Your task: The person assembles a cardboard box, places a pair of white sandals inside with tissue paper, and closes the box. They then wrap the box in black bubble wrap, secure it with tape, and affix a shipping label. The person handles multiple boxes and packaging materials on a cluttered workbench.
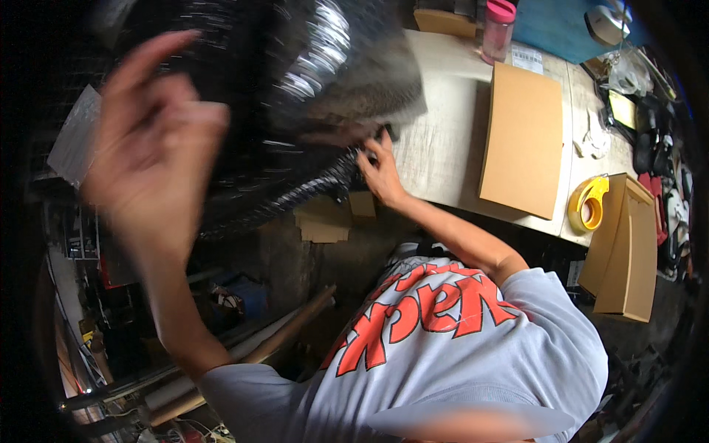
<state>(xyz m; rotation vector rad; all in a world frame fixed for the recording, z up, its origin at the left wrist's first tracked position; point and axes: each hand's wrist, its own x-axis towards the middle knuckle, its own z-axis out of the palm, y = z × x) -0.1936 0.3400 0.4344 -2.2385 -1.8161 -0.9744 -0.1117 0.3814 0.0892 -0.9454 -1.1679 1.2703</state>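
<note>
1. A flat brown cardboard sheet (521,140) lies on the pale table (443,148).
2. A yellow tape dispenser (588,204) sits by the table's edge.
3. A pink-lidded bottle (498,29) stands at the far side.
4. Folded cardboard boxes (626,247) lean just beside the dispenser.

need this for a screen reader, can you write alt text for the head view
A person in a grey T-shirt with red lettering grips a large sheet of shiny black bubble wrap at a pale table: right hand pinches its edge, left hand is raised and blurred. Cardboard sheets and a yellow tape dispenser lie nearby.
</note>
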